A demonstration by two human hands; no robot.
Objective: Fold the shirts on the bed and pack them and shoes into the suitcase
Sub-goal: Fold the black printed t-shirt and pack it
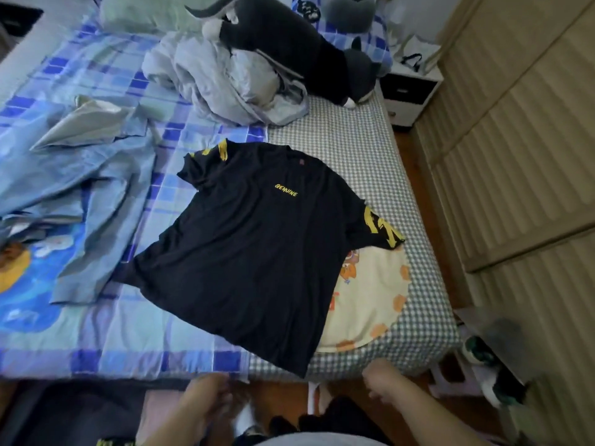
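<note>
Head view: 1 black shirt (254, 246) with yellow lettering lies spread flat, front up, on the bed (363, 149), its hem at the near edge.
Shirt position: collar points away, right-side sleeve with yellow print reaches toward the bed's outer edge, and part of the body covers a cream patterned cloth (373, 294).
Left hand (206, 403): below the bed edge, off the shirt, blurred; fingers seem loosely curled, holding nothing I can make out.
Right hand (383, 381): just below the hem corner, not touching it, fingers loosely bent and empty as far as the blur allows.
Suitcase: a dark shape at lower left may be it; I cannot tell.
Shoes: a dark and white pair (483, 368) seems to sit on the floor at right.
Risk 1: the hem overhangs the edge, so a tug could drag the shirt onto the floor.
Risk 2: folding may catch the cream cloth underneath and bundle it in.
Risk 3: the loose blue sheet (96, 194) beside the left sleeve could snag in a fold.
</note>
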